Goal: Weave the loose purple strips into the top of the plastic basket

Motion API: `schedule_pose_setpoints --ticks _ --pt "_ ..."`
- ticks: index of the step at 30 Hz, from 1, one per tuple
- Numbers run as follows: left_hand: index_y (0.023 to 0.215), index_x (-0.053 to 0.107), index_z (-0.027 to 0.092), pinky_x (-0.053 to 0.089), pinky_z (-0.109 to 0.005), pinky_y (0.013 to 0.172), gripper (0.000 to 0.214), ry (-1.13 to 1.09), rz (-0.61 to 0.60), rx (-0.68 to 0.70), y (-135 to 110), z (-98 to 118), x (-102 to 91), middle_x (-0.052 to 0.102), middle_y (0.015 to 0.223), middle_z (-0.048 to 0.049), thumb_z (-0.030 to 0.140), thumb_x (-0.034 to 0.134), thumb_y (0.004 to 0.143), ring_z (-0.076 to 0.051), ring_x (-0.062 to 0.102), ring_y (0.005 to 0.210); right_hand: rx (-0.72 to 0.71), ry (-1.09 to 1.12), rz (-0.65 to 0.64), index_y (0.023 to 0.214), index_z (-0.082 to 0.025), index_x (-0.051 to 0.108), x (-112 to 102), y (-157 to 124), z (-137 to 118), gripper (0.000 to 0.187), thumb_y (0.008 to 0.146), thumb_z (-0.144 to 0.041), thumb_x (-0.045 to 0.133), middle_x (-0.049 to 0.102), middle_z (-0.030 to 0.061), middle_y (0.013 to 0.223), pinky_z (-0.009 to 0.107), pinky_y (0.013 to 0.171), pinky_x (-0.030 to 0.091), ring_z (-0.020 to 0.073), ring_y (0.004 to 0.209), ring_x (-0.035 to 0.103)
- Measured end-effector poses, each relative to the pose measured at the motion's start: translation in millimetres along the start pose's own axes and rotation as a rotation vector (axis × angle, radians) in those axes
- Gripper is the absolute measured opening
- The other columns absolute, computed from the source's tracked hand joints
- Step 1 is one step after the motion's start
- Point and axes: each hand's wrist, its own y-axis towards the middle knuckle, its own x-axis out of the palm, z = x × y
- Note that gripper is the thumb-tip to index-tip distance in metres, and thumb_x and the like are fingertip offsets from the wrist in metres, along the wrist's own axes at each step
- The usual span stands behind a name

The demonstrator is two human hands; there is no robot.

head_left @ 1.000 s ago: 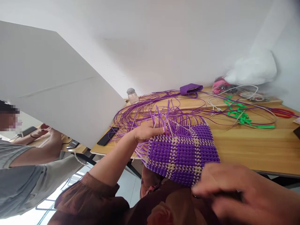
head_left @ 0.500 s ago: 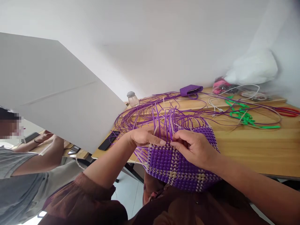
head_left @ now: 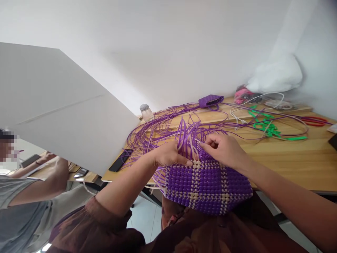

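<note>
Purple-and-cream woven plastic-strip basket [head_left: 209,182] sits tilted at the front edge of the pale wooden counter [head_left: 284,163], nr the lap. L hand [head_left: 168,154] grips its rim, thumb outside; R hand [head_left: 223,149] pinches what looks like a pale strand nr the opening. Best: thumb firm on weave, tension even, strip flat, loose purple strands [head_left: 184,131] held clear.

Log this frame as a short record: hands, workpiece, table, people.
left hand: thumb over the near rim of the woven piece
right hand: fingers bent near the upright strands; grip unclear
woven piece: purple with pale bands, unwoven strands at its top
table: phone, lidded jar, small purple basket, green strips
other person: arm at left
</note>
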Motion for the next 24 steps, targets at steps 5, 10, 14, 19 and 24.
schedule_pose_setpoints --ticks 5,10,14,19,24 --pt "0.089 0.07 0.012 0.052 -0.031 0.083 0.027 0.058 0.105 -0.009 -3.9 -2.9 0.0 0.07 0.086 -0.0034 0.02 0.082 0.067 -0.015 0.063 0.079 -0.418 0.171 0.039 0.095 -0.022 0.066 -0.3 -13.9 -20.8 0.013 0.09 -0.019 0.055 0.071 0.0025 0.097 0.03 0.082 0.048 0.0165 0.09 0.063" --pt "0.09 0.07 0.013 0.051 -0.031 0.083 0.028 0.041 0.128 0.032 -6.3 -7.8 -0.4 0.07 0.087 -0.0031 0.023 0.082 0.067 -0.015 0.063 0.08 -0.602 0.053 0.065 0.098 -0.02 0.062 4.8 -18.3 -22.2 0.016 0.084 -0.018 0.068 0.067 0.0083 0.112 0.039 0.102 0.044 0.023 0.113 0.059" --pt "0.09 0.071 0.014 0.05 -0.033 0.091 0.024 -0.002 0.117 0.044 -6.8 -8.7 1.0 0.072 0.092 -0.004 0.023 0.08 0.069 -0.017 0.064 0.086 -0.628 -0.018 0.118 0.092 -0.02 0.059 12.9 -16.1 -19.2 0.017 0.081 -0.007 0.059 0.068 0.008 0.104 0.04 0.098 0.046 0.0237 0.109 0.059" --pt "0.092 0.073 0.013 0.051 -0.033 0.091 0.027 -0.06 0.117 0.025 -8.7 -10.3 0.8 0.073 0.092 -0.0059 0.022 0.082 0.068 -0.017 0.065 0.086 -0.408 0.054 0.058 0.086 -0.021 0.061 18.0 -18.9 -20.2 0.012 0.085 -0.01 0.057 0.068 -0.0002 0.081 0.031 0.073 0.05 0.0163 0.077 0.063" --pt "0.098 0.073 0.013 0.051 -0.032 0.091 0.029 -0.086 0.083 0.051 -10.4 -12.3 1.3 0.072 0.096 -0.0074 0.021 0.08 0.071 -0.017 0.066 0.088 -0.195 0.243 -0.062 0.101 -0.023 0.073 21.0 -15.1 -13.7 0.024 0.086 -0.012 0.057 0.077 -0.0019 0.091 0.025 0.072 0.056 0.0134 0.079 0.071"
